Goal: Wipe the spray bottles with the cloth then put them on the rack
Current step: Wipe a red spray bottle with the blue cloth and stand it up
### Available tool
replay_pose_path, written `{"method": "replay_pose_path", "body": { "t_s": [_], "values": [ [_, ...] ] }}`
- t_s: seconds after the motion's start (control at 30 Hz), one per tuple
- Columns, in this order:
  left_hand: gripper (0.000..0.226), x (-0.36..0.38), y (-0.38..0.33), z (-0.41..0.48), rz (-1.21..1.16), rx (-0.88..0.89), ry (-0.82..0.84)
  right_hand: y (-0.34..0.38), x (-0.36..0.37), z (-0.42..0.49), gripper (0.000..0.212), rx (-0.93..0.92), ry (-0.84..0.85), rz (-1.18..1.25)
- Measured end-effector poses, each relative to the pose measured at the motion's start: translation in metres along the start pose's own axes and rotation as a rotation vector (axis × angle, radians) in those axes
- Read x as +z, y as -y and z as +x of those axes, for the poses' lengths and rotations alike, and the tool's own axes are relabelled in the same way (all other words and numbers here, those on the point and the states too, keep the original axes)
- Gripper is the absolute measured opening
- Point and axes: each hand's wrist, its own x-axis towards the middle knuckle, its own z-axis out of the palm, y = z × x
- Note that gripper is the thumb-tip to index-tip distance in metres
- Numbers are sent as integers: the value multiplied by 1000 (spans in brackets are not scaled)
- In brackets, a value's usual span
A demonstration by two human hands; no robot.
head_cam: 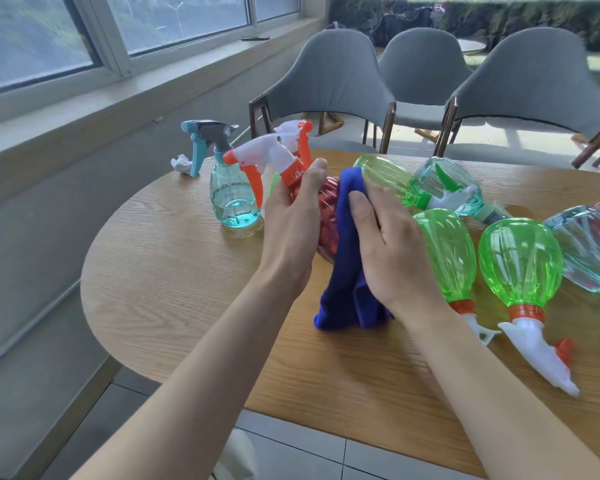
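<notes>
Left hand point(291, 216) curled round 1 red bottle point(327, 220), right hand point(392, 244) flat on 1 blue cloth point(347, 271); 3 green bottles point(444, 251) lying beside

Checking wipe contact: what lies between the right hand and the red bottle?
The blue cloth, in the head view: the right hand presses it against the red bottle gripped by the left hand.
</notes>
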Motion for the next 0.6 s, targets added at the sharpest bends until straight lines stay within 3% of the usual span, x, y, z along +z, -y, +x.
{"method": "replay_pose_path", "body": {
  "t_s": [0.17, 0.23, 0.33, 0.4, 0.47, 0.53, 0.6],
  "values": [
    [23, 1, 0, 1, -64, 21, 5, 8, 13, -13, 47, -242, -27, -237],
    [24, 0, 0, 1, -63, 29, 4, 6, 10, -9, 47, -274, -15, -223],
    [22, 1, 0, 1, 14, 73, 33, 2, 1, -6, 40, -119, 21, -37],
    [22, 4, -1, -2, 74, 102, 55, 3, -7, -1, 24, 94, 39, 233],
    [25, 5, 0, -3, 86, 123, 71, 5, -12, 3, 22, 250, 55, 504],
    [24, 4, 0, -3, 79, 145, 54, 7, -11, -1, 20, 213, 60, 514],
    [18, 2, -1, -1, 56, 146, 14, 7, -7, -8, 29, 46, 52, 243]
  ]
}}
